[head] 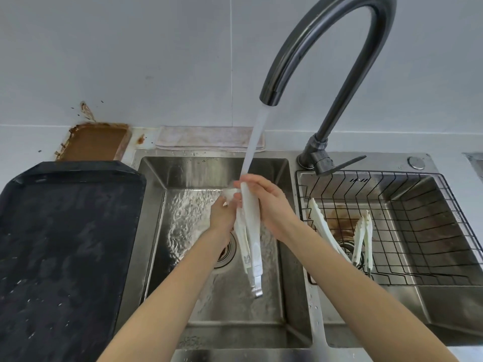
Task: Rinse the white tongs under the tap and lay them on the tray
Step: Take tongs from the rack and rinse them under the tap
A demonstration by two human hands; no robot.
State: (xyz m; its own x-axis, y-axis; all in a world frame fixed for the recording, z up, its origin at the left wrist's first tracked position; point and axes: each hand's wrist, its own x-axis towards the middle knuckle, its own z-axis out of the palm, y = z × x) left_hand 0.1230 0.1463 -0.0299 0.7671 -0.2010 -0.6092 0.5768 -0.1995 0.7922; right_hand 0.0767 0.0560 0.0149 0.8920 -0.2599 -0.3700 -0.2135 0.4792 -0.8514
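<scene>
A pair of white tongs (251, 231) hangs over the left sink basin (198, 304), tips up and metal hinge end pointing down. Water from the dark curved tap (308, 45) runs onto the tips. My right hand (269, 205) grips the upper part of the tongs from the right. My left hand (222, 212) touches the tongs from the left, fingers at the wet tips. The black tray (62, 257) lies on the counter left of the sink, wet and with nothing on it.
The right basin holds a black wire basket (418, 231) with more white tongs (363, 239) standing in it. A dirty brown tray (96, 141) and a folded cloth (206, 138) lie behind, against the white wall. The tap lever (342, 164) points right.
</scene>
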